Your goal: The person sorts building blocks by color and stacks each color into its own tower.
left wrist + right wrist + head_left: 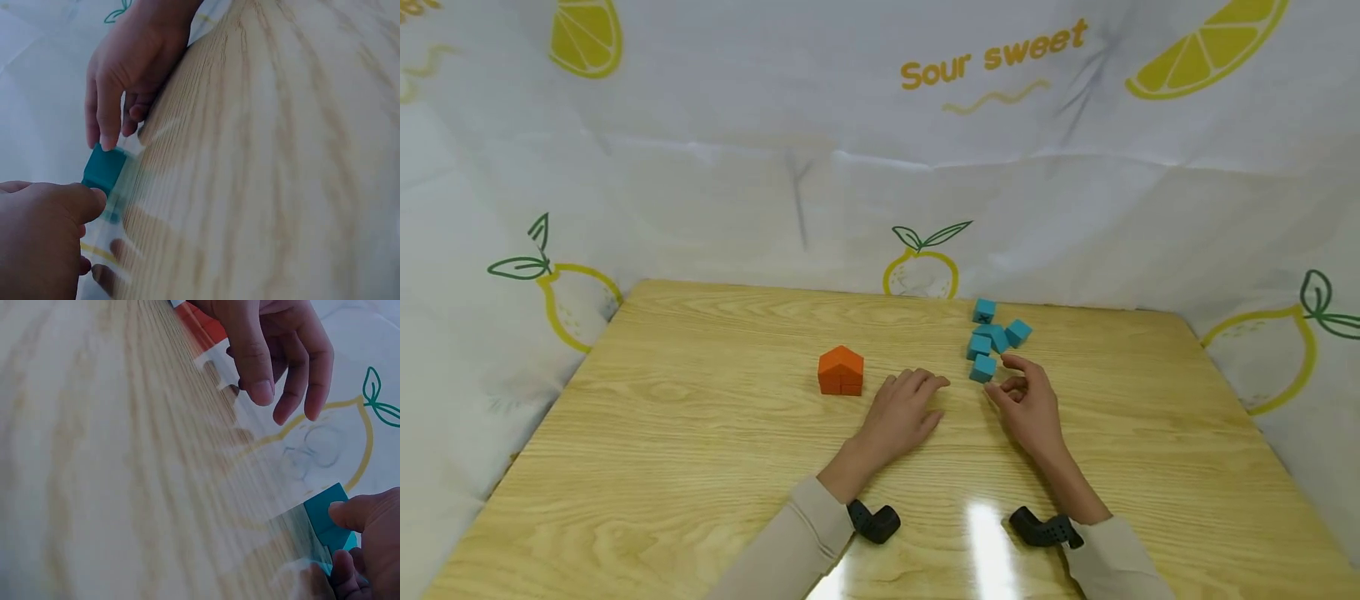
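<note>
My right hand (1033, 408) is at the nearest of several small blue blocks, with thumb and index finger curved apart and their tips right at the right side of that blue cube (982, 368). In the right wrist view the thumb overlaps a blue block (325, 515); its other fingers are partly hidden. Low over the table, my left hand (898, 417) has its fingers loosely bent, with nothing in it. It lies between the blue cube and an orange house-shaped stack of blocks (841, 371), a peaked top over smaller pieces.
Behind the nearest cube stand another blue cube (978, 347), a blue angled piece (996, 336), a blue block (1018, 332) and a cube marked X (984, 311). A lemon-printed white cloth (737, 208) hangs behind the wooden table (700, 467).
</note>
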Demonstrator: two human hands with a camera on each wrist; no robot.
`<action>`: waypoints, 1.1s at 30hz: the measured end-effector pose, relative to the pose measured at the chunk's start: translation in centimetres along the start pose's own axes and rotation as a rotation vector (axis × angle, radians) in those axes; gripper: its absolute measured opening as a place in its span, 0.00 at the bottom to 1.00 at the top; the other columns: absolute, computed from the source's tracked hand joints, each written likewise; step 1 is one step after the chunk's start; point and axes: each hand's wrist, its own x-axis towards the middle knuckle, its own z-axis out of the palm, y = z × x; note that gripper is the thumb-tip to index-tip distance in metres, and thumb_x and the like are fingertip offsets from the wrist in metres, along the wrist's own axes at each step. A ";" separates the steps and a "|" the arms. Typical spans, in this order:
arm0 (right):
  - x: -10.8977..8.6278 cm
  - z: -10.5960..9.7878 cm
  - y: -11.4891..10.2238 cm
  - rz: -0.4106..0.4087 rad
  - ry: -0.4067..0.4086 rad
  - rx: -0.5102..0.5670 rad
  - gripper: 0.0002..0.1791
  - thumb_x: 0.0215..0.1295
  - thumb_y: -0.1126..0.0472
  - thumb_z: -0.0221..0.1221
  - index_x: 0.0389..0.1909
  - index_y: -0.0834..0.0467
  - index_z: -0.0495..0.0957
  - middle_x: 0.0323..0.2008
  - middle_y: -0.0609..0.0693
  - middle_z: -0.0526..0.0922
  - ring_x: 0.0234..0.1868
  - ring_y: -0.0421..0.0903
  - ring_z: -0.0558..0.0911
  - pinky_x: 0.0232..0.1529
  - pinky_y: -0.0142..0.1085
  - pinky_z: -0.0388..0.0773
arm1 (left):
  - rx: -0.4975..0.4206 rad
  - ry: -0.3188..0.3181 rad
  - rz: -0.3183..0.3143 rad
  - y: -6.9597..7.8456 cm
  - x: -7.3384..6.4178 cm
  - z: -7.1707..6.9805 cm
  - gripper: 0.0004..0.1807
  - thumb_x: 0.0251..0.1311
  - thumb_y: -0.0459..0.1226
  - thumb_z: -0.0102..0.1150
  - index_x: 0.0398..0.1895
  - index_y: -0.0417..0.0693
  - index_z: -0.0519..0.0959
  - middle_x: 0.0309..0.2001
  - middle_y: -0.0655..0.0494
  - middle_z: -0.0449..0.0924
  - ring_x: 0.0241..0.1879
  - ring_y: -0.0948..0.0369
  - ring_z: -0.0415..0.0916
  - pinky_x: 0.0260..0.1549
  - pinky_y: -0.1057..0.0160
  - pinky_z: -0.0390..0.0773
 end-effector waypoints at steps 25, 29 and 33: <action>0.9 0.8 0.3 -0.080 -0.014 -0.054 0.21 0.61 0.67 0.64 0.56 0.62 0.75 0.34 0.56 0.79 0.30 0.46 0.76 0.29 0.27 0.70 | -0.078 0.002 -0.075 -0.3 3.0 1.6 0.23 0.63 0.41 0.61 0.61 0.51 0.72 0.50 0.57 0.77 0.46 0.59 0.73 0.40 0.61 0.70; 0.8 0.8 0.3 -0.139 0.012 -0.074 0.19 0.61 0.69 0.63 0.54 0.64 0.76 0.36 0.56 0.80 0.31 0.49 0.78 0.30 0.27 0.70 | -0.092 -0.002 -0.076 -0.2 3.1 1.7 0.23 0.63 0.42 0.61 0.61 0.51 0.72 0.51 0.57 0.76 0.47 0.59 0.73 0.42 0.61 0.71; 0.7 0.9 0.2 -0.201 0.006 -0.116 0.16 0.63 0.70 0.61 0.52 0.65 0.77 0.37 0.56 0.81 0.30 0.47 0.78 0.29 0.28 0.72 | -0.129 -0.004 -0.076 -0.2 3.1 1.7 0.24 0.62 0.41 0.63 0.61 0.50 0.72 0.52 0.55 0.76 0.50 0.58 0.73 0.46 0.60 0.72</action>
